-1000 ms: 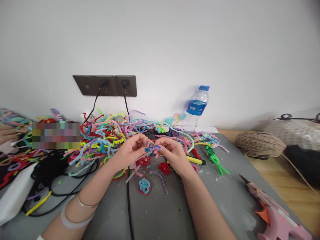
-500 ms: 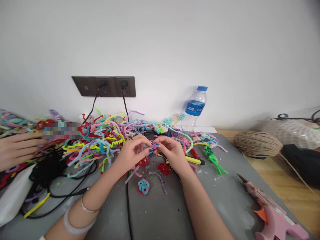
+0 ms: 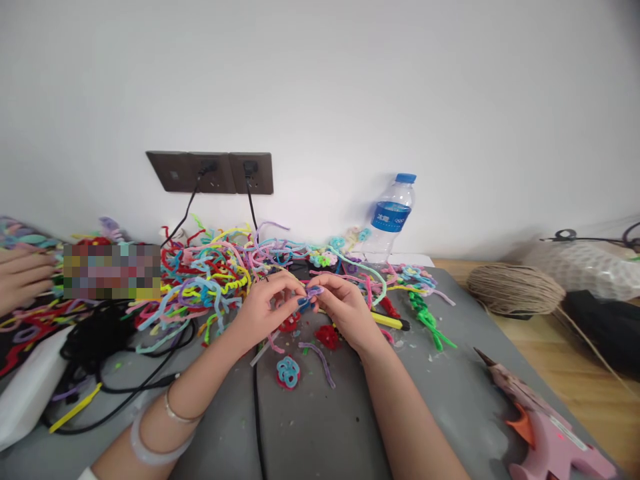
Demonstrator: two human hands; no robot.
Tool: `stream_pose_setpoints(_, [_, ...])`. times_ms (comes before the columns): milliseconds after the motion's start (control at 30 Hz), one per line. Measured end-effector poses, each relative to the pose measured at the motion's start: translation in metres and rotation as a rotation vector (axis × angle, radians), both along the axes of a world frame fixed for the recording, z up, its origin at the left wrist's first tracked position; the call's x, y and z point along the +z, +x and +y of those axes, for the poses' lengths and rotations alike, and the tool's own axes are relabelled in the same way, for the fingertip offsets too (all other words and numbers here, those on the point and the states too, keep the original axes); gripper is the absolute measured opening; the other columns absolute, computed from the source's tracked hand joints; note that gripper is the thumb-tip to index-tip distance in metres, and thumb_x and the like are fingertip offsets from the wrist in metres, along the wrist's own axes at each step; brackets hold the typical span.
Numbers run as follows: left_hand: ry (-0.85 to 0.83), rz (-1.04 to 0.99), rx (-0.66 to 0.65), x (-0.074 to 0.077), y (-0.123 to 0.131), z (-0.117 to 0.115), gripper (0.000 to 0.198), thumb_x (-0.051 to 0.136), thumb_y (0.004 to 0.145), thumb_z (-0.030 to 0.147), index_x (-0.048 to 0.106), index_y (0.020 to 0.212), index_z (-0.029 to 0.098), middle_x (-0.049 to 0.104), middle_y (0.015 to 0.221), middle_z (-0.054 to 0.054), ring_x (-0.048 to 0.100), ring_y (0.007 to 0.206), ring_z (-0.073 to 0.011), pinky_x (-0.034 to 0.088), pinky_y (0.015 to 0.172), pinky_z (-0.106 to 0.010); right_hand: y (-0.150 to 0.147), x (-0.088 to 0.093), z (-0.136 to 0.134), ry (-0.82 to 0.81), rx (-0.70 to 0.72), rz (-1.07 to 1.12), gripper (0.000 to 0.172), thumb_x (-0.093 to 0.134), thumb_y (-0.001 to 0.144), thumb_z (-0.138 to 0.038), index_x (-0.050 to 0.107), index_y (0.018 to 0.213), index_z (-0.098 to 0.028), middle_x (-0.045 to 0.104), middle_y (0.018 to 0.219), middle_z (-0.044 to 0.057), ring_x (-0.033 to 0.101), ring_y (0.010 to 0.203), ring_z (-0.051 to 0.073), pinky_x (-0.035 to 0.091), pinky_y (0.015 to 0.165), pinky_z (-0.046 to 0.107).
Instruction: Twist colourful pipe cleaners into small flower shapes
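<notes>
Between my fingertips is a small purple pipe-cleaner piece (image 3: 315, 292), bent into a loop. My left hand (image 3: 273, 303) pinches it from one side and my right hand (image 3: 344, 307) from the other, just above the grey table. Part of the piece is hidden by my fingers. Below my hands lie a blue and red pipe-cleaner flower (image 3: 288, 372), a loose purple pipe cleaner (image 3: 321, 363) and a red pipe-cleaner piece (image 3: 329, 336). A clear stick (image 3: 266, 350) rests near my left wrist.
A tangled heap of coloured pipe cleaners (image 3: 210, 267) lies along the wall. At the back stands a water bottle (image 3: 390, 217). A pink glue gun (image 3: 543, 423) and a twine ball (image 3: 515, 288) are on the right. Another person's hand (image 3: 25, 280) reaches in at the left, near black cables (image 3: 145, 383).
My hands stay together and the purple piece has turned slightly between my fingers. The other person's hand has shifted left.
</notes>
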State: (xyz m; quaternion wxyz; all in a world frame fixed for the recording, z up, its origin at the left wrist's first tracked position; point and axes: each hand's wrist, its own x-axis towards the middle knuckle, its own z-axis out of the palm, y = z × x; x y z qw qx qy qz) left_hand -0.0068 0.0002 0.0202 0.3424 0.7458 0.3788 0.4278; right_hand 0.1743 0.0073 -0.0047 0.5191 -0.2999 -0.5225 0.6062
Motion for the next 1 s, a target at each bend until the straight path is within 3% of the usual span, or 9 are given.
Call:
stream_pose_setpoints(200, [-0.394,-0.253,-0.030,-0.005,0.005,0.002,0.025,0.072,0.078,0.039,0.068,0.086,0.016,0.063,0.083,-0.004,0.057,0.070,-0.0141,0.046,0.063,-0.024,-0.001,0.005,-0.001,0.112,-0.032,-0.105,0.017,0.070,0.082,-0.038,0.075,0.083,-0.022,0.069,0.079,0.002,0.061,0.073,0.016,0.048,0.068,0.027])
stream_pose_setpoints(333, [-0.449,-0.287,0.000,-0.008,0.007,0.001,0.027,0.074,0.075,0.038,0.066,0.085,0.015,0.061,0.075,0.000,0.054,0.062,-0.0107,0.044,0.059,-0.022,-0.004,0.006,-0.002,0.140,-0.062,-0.119,0.017,0.070,0.082,-0.038,0.075,0.084,-0.022,0.070,0.084,0.004,0.063,0.077,0.017,0.050,0.070,0.028])
stream_pose_setpoints(433, [-0.406,-0.293,0.004,-0.010,0.007,0.000,0.021,0.072,0.078,0.034,0.064,0.086,0.016,0.061,0.076,0.000,0.057,0.065,-0.0115,0.047,0.062,-0.022,-0.007,0.004,-0.001,0.093,-0.080,-0.066,0.017,0.072,0.080,-0.037,0.072,0.087,-0.022,0.068,0.081,0.002,0.060,0.066,0.014,0.050,0.062,0.026])
stream_pose_setpoints(567, [-0.299,-0.281,0.031,-0.012,0.008,0.000,0.014,0.068,0.080,0.026,0.064,0.091,0.018,0.064,0.087,-0.002,0.063,0.073,-0.0139,0.051,0.065,-0.024,-0.009,0.002,-0.001,0.055,-0.042,-0.002,0.018,0.075,0.078,-0.037,0.068,0.080,-0.021,0.066,0.074,-0.001,0.061,0.062,0.013,0.053,0.064,0.027])
stream_pose_setpoints(767, [0.074,-0.099,0.230,-0.013,0.010,-0.003,0.011,0.068,0.079,0.017,0.068,0.090,0.019,0.065,0.087,-0.001,0.061,0.066,-0.0105,0.044,0.054,-0.019,-0.011,-0.001,-0.002,-0.059,0.027,0.077,0.023,0.072,0.080,-0.044,0.070,0.083,-0.021,0.067,0.069,0.000,0.064,0.060,0.014,0.055,0.063,0.027])
stream_pose_setpoints(1000, [0.282,-0.009,0.231,-0.007,0.012,-0.007,0.012,0.069,0.082,0.016,0.069,0.093,0.018,0.069,0.085,-0.002,0.062,0.061,-0.0094,0.044,0.052,-0.020,-0.013,-0.004,-0.002,-0.174,0.007,0.163,0.027,0.080,0.072,-0.040,0.063,0.081,-0.022,0.066,0.071,-0.003,0.062,0.057,0.011,0.055,0.059,0.023])
